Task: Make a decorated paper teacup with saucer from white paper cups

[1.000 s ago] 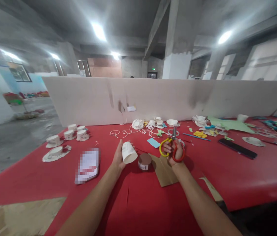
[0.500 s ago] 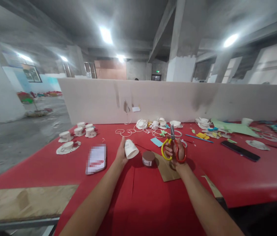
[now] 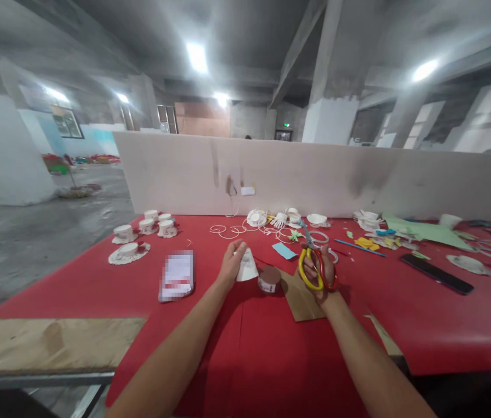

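A white paper cup (image 3: 248, 267) is held in my left hand (image 3: 230, 264), its wide end tipped down and to the right. My right hand (image 3: 322, 273) grips a pair of scissors (image 3: 307, 239) with one yellow and one red handle, the blades pointing up and away. Between the hands, a round brown roll of tape (image 3: 269, 280) with a white label sits on the red-covered table (image 3: 228, 360). Brown cardboard (image 3: 301, 299) lies partly beneath my right hand, and a light blue paper piece (image 3: 284, 251) is just beyond.
Several small white cups on lacy saucers (image 3: 129, 251) stand at the left, behind a phone (image 3: 176, 276). White cord (image 3: 228, 231) and paper cup pieces (image 3: 256, 217) lie along the upright board (image 3: 176, 174). A black phone (image 3: 437, 273), blue pencil (image 3: 360, 248) and green paper (image 3: 428, 229) are right.
My left hand has turned the cup, so its wide end now faces lower, and it has come nearer the tape roll. The scissors stay in my right hand. The view has shifted slightly left.
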Demonstrator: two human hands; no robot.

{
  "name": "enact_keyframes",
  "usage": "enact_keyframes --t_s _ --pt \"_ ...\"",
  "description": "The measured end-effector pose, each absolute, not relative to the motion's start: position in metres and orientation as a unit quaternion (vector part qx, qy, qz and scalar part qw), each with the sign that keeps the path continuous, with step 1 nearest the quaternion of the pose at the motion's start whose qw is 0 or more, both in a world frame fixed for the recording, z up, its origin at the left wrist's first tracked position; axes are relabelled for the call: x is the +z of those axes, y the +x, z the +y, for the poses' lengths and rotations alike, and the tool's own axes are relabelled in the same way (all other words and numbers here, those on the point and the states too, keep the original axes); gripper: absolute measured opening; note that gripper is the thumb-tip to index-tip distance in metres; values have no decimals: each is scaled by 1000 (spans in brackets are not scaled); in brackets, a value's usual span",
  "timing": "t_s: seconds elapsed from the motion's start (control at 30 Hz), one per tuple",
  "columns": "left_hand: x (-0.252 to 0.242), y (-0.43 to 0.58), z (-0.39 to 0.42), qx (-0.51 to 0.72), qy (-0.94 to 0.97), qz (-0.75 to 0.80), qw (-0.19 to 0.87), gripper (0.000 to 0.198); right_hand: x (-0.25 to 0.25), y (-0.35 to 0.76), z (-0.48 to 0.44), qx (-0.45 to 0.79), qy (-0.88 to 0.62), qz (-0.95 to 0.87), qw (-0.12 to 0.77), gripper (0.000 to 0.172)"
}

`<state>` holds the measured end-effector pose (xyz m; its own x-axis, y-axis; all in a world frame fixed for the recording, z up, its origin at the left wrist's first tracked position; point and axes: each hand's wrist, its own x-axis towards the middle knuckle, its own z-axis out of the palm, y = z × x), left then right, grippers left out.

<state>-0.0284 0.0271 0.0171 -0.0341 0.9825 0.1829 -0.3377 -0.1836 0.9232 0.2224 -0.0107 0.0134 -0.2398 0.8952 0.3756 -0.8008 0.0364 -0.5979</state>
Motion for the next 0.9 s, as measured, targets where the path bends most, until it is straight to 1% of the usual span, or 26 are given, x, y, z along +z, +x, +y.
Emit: enact_keyframes --t_s 0.07,0.27,0.33,0.5,0.63,0.8,0.9 --pt "16 -27 24 600 482 360 527 58 14 221 -12 685 -71 -379 617 49" --pt "13 -25 22 541 498 341 586 62 21 214 -14 683 -77 -370 625 43" --pt "13 -25 23 546 477 328 606 57 22 211 -13 685 -82 -363 627 43" --pt "15 -28 26 556 394 253 687 35 20 207 -12 704 -85 -361 606 37" --pt "18 -31 27 559 313 206 740 27 19 208 -14 723 -74 -370 578 36" --pt "23 -34 24 537 289 167 775 33 18 210 -16 718 -81 -383 576 35" --pt "25 -36 18 496 315 124 799 40 18 209 -17 717 -73 -383 578 35"
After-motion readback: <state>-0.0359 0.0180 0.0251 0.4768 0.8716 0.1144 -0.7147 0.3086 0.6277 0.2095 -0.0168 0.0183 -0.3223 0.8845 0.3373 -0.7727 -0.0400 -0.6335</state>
